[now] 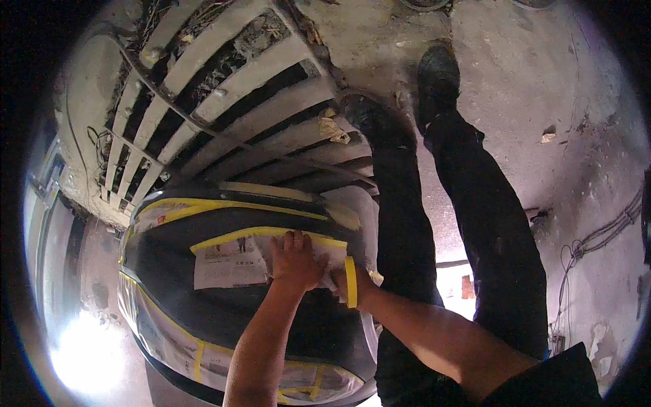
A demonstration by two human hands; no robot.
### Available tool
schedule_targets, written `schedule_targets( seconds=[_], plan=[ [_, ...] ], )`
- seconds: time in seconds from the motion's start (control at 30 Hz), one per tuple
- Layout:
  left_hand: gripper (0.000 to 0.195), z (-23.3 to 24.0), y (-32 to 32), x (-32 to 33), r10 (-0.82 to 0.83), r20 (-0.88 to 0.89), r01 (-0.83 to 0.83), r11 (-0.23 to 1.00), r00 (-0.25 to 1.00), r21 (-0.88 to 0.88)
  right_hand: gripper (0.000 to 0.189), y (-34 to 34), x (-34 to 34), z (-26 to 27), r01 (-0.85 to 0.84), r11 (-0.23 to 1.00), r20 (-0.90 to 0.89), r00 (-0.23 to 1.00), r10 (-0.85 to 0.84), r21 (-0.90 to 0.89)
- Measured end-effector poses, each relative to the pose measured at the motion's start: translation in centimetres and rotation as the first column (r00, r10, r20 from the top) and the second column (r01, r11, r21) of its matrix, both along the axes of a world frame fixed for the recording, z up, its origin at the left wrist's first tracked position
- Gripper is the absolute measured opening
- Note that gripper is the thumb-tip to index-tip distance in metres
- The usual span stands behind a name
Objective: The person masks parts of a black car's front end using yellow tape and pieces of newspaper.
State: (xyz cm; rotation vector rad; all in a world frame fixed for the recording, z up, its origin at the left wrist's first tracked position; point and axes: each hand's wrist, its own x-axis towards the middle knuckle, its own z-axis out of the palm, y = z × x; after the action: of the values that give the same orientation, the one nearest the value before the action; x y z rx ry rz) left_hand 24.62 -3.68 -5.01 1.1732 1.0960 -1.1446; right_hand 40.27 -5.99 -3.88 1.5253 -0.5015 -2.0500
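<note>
A dark, curved body panel (168, 259), apparently of a vehicle, lies before me. Yellow masking tape (218, 237) runs along the top edge of a printed newspaper sheet (229, 272) on it. My left hand (297, 262) presses flat on the sheet, its fingertips at the tape. Just to the right, my right hand (356, 290) has a roll of yellow masking tape (351, 282), seen edge-on; its fingers are partly hidden at the sheet's right end. More taped paper covers the panel's upper edge and its lower side (173, 336).
Beyond the panel is a slatted floor grate (229, 102) with debris in its gaps and a crumpled scrap (333, 127) on it. My legs (402, 219) stand close on the right. Cables (577, 249) run along the far right, and bright light comes from the lower left.
</note>
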Motion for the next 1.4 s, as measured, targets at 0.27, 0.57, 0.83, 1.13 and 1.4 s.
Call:
schedule_targets(
  seconds=[0.27, 0.57, 0.83, 1.13, 1.4],
  plan=[
    [0.07, 0.1, 0.1, 0.2, -0.009, 0.026, 0.009, 1.0, 1.0, -0.017, 0.02, 1.0, 0.3, 0.0, 0.075, 0.978, 0.01, 0.997, -0.079, 0.196],
    [0.064, 0.3, 1.3, -1.1, 0.093, 0.066, -0.095, 0.995, 0.993, 0.025, 0.023, -1.0, 1.4, -1.0, -0.314, 0.812, -0.219, 0.858, 0.465, 0.493],
    [0.063, -0.4, 0.5, -0.6, 0.05, 0.121, -0.054, 0.998, 0.991, 0.036, 0.019, 1.2, 0.3, -0.8, -0.186, 0.982, 0.085, 0.98, 0.181, 0.046],
    [0.058, -0.8, -0.2, -0.1, -0.024, 0.18, 0.014, 0.998, 0.983, 0.055, 0.01, -1.4, 0.9, -1.5, -0.171, 0.979, 0.039, 0.985, 0.168, 0.11],
    [0.052, -0.5, 0.5, -0.1, -0.034, 0.143, 0.021, 0.995, 0.989, 0.096, 0.009, -1.9, 1.0, -1.7, -0.322, 0.881, -0.129, 0.914, 0.384, 0.347]
  ],
)
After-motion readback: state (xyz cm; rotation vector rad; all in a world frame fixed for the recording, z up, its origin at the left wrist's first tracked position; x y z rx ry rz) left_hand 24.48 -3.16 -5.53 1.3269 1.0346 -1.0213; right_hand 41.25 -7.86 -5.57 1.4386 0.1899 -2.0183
